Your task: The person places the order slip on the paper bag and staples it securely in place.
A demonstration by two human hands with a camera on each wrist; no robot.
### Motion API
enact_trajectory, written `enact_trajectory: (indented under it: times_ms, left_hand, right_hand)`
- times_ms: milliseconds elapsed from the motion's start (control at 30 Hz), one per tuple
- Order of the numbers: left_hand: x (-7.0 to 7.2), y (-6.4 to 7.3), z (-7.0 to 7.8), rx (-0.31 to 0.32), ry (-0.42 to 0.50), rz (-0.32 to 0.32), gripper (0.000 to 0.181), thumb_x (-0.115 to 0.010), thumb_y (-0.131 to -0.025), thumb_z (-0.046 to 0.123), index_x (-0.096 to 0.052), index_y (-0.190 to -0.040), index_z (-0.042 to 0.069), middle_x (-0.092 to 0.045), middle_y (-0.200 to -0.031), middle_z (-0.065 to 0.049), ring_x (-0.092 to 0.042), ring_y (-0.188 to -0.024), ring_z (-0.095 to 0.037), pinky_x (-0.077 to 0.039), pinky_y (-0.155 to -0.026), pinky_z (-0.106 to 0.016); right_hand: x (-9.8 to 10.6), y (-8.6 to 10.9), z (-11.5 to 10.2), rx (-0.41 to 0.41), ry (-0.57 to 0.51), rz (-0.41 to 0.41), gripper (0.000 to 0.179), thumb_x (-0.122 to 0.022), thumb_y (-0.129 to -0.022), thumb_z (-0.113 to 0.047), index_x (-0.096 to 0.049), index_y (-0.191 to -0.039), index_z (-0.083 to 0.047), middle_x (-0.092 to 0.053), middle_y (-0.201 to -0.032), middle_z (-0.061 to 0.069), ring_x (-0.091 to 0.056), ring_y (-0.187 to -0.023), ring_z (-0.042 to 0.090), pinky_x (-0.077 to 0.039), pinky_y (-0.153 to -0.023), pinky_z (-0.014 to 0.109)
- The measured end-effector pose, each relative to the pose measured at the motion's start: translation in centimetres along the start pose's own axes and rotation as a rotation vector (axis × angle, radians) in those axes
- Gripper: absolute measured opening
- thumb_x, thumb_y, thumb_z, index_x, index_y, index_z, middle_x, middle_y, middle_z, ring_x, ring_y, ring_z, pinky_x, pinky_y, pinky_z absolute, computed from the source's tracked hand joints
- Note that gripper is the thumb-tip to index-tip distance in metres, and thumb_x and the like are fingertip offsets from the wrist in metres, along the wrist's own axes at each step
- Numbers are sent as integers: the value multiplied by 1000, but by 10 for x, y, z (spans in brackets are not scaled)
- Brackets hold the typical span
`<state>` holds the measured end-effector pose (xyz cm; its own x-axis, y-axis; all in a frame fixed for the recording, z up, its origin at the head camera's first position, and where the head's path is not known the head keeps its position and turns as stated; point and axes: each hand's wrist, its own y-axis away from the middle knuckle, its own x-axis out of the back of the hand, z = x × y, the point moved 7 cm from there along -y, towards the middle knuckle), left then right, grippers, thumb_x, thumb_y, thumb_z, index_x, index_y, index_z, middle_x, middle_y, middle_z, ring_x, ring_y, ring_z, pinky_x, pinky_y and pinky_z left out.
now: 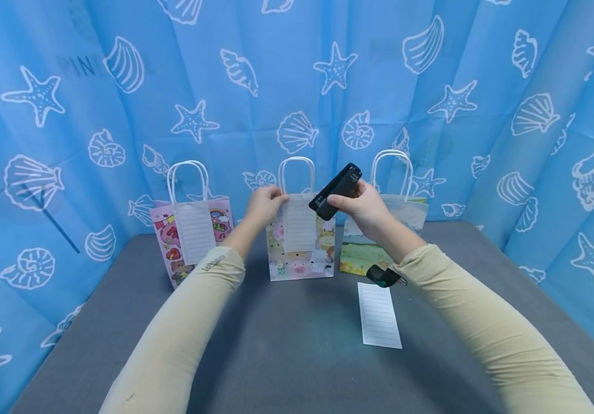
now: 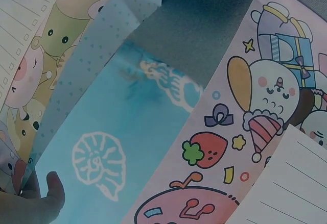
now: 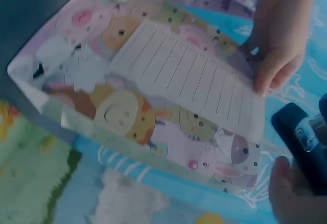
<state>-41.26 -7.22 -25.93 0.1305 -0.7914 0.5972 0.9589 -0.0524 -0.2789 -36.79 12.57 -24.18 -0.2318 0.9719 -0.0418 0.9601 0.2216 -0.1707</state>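
Observation:
My left hand [image 1: 264, 208] pinches the top left corner of a lined paper slip [image 1: 299, 227] against the upper edge of the middle paper gift bag [image 1: 302, 271], which has cartoon animals and white handles. In my right hand [image 1: 370, 211] is a black stapler [image 1: 337, 191], gripped just right of that bag's top edge and tilted. The right wrist view shows the stapler [image 3: 305, 142] apart from the slip [image 3: 184, 76], its jaws spread. My left thumb lies over the slip's corner there.
At the left stands a pink gift bag [image 1: 164, 238] with a lined slip [image 1: 194, 233] on its front. A landscape-print bag [image 1: 359, 253] stands at the right, partly behind my right arm. Another slip [image 1: 379, 316] lies on the grey table [image 1: 297, 356]. A blue shell-patterned curtain [image 1: 276, 69] hangs behind.

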Motion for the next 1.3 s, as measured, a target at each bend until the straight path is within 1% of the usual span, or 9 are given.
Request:
enact_trajectory:
  times_ms: [100,267,367,500,667,767,933,1133,1300]
  left_hand:
    - [0,0,0,-2,-1,-2,22,-55,-101,20,-59,-88,2,-58,-86,-10,-49,-76,-20,-42,-68,-32]
    - [-2,-1,0,-2,-7,-9,22,-55,-100,21,-60,-89,3,-59,-87,-9,-50,-77,-20,-43,-69,-31]
    - [-2,-1,-1,10,-15,-17,22,-56,-100,21,-61,-89,3,-59,-86,-9,-50,-77,-20,-43,-68,-31]
    - [-4,-1,-2,17,-11,-29,22,-56,-100,22,-62,-90,3,-59,-86,-8,-51,-76,-19,-43,-68,-30]
    - [-3,-2,-1,4,-6,-22,22,-56,-100,22,-62,-89,4,-57,-82,-8,-50,-73,-19,-41,-66,-28]
    - [-2,-2,-2,-6,-8,-23,23,-56,-100,22,-62,-88,4,-56,-81,-7,-49,-72,-18,-40,-65,-28]
    - [-2,-4,-3,-15,-11,-26,23,-56,-100,22,-63,-89,4,-58,-83,-7,-50,-74,-18,-41,-66,-29]
    - [-2,-5,-3,-2,-12,-16,22,-57,-100,23,-63,-89,5,-60,-84,-7,-52,-75,-18,-44,-68,-29]
    - [-2,-4,-3,6,-1,-7,23,-56,-100,24,-63,-89,4,-60,-83,-8,-52,-76,-19,-44,-67,-29]
  right_hand:
    - [-2,-7,-6,35,67,-1,55,-61,-92,3,-33,-140,5,-50,-122,11,-51,-112,21,-36,-107,37]
    - [-6,-19,-10,57,186,0,56,-68,-89,-1,-39,-137,2,-53,-122,15,-54,-111,25,-41,-102,41]
    - [-11,-26,-10,63,213,-10,58,-70,-88,-3,-39,-137,1,-53,-125,17,-55,-113,27,-42,-100,41]
    - [-15,-35,-10,79,268,-16,59,-73,-87,-5,-42,-136,1,-55,-125,19,-56,-112,28,-45,-97,39]
    - [-23,-45,-11,112,342,-41,60,-76,-85,-8,-45,-134,0,-57,-121,17,-58,-107,27,-49,-91,38]
    - [-28,-48,-13,145,382,-62,62,-77,-84,-8,-45,-136,-1,-58,-121,17,-59,-107,27,-48,-91,38]
    - [-36,-54,-17,199,469,-111,63,-78,-83,-7,-45,-136,-1,-58,-121,17,-59,-107,28,-47,-92,42]
    - [-41,-63,-14,188,539,-131,61,-78,-84,-12,-46,-135,-2,-58,-122,17,-57,-112,28,-44,-96,43]
    - [-44,-67,-11,159,564,-157,58,-76,-86,-14,-47,-135,-1,-59,-120,18,-58,-109,29,-46,-93,43]
